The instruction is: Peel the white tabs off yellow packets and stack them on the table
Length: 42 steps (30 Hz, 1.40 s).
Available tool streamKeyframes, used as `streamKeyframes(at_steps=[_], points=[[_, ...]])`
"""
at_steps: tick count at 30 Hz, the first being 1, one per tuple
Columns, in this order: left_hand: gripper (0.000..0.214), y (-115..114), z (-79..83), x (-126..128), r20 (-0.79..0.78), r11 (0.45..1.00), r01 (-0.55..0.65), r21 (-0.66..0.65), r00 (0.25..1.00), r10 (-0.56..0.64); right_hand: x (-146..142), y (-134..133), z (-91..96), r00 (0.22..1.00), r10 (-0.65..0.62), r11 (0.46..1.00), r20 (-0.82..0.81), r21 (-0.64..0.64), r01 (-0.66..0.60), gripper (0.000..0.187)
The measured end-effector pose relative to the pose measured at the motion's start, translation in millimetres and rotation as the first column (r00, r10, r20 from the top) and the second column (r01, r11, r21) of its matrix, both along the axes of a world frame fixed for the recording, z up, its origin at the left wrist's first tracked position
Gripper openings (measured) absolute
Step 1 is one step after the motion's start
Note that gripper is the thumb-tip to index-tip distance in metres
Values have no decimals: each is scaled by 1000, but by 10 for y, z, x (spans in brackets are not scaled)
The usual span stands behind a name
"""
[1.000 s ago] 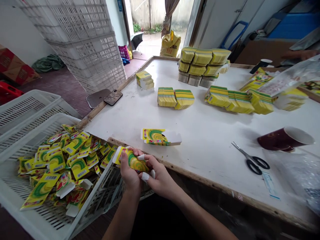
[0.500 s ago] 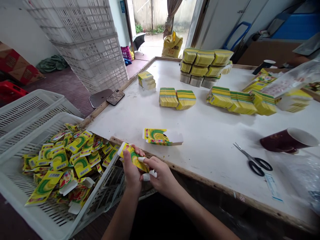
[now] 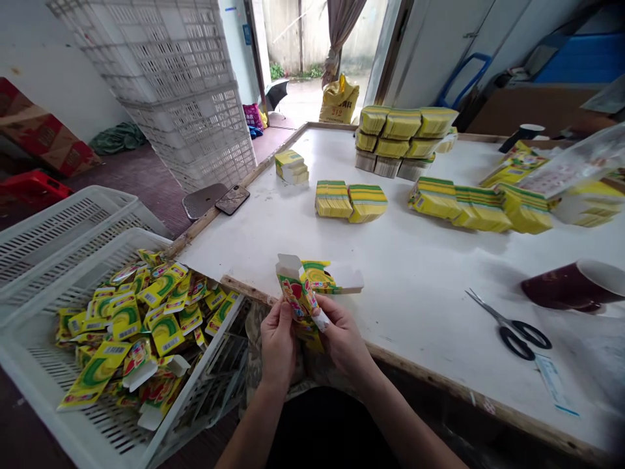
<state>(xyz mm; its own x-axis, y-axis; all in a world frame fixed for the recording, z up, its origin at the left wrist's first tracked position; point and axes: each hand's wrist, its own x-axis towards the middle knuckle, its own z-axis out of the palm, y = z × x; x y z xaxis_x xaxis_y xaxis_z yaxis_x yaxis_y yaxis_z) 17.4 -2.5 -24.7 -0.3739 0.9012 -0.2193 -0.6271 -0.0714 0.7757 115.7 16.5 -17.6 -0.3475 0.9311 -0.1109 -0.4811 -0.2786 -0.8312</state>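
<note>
Between my two hands, above the table's near edge, is a small yellow and red printed carton (image 3: 297, 293) with its white end flap raised at the top. My left hand (image 3: 279, 339) grips it on the left, thumb on the front face. On the other side my right hand (image 3: 342, 332) pinches it, with white wrapping on a fingertip. Just beyond lies a small stack of flattened yellow cartons (image 3: 319, 277) on the white table (image 3: 410, 286). To my left, a white plastic crate (image 3: 34, 391) holds many loose yellow cartons (image 3: 124, 316).
Bundled flat cartons (image 3: 351, 200) stand mid-table, with a longer row (image 3: 478, 205) to the right and a tall pile (image 3: 405, 140) behind. Scissors (image 3: 510, 326) and a dark mug (image 3: 571, 286) lie at right. A phone (image 3: 233, 199) rests on the left edge. Tall crates (image 3: 180, 85) rise behind.
The carton in my hands has turned from its yellow swirl face to its red printed side, upright with the flap up. Both hands have shifted slightly right and the view has tilted a little.
</note>
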Motion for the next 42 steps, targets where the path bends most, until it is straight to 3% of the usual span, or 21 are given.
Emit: streamKeyframes(at_steps=[6,10,16,19,22,25,28,31,32,34,36,38,40,42], points=[[27,-7,-34,4,-92,995,-93,-32,992,90,-4,-17,-60,983,-41,989,177,147,15,31],[26,6,-6,-15,-115,997,-64,-33,992,59,73,36,-70,926,-117,957,358,290,9,30],[30,106,114,-203,-127,987,-149,66,980,156,186,79,-25,889,-54,928,454,350,-123,25],[29,123,139,-302,-129,988,-137,74,981,145,242,69,70,847,-66,890,527,415,-189,22],[38,93,199,-461,-159,994,-70,89,984,83,373,105,226,746,-216,781,630,570,-255,24],[70,21,309,-675,-332,988,96,119,942,-52,528,169,379,638,-400,598,658,715,-363,31],[75,-63,398,-763,-641,942,332,38,732,-232,602,190,458,608,-445,433,657,752,-496,26],[82,-113,396,-635,-802,875,471,-111,478,-359,597,149,430,643,-421,358,640,769,-530,28],[82,-119,374,-566,-821,872,471,-137,439,-366,590,129,400,659,-430,373,618,786,-493,30],[74,-123,316,-434,-847,894,420,-154,410,-338,572,88,320,693,-476,489,541,818,-303,42],[67,-132,257,-336,-873,923,355,-149,391,-291,539,57,232,747,-477,669,462,743,-32,62],[68,-152,210,-270,-895,936,330,-121,372,-246,480,34,154,859,-342,853,380,509,114,67],[72,-177,182,-221,-901,934,348,-75,378,-214,399,17,100,956,-125,973,266,219,66,56],[74,-199,168,-179,-893,922,386,-29,404,-197,321,5,78,989,49,999,142,-23,-46,48]])
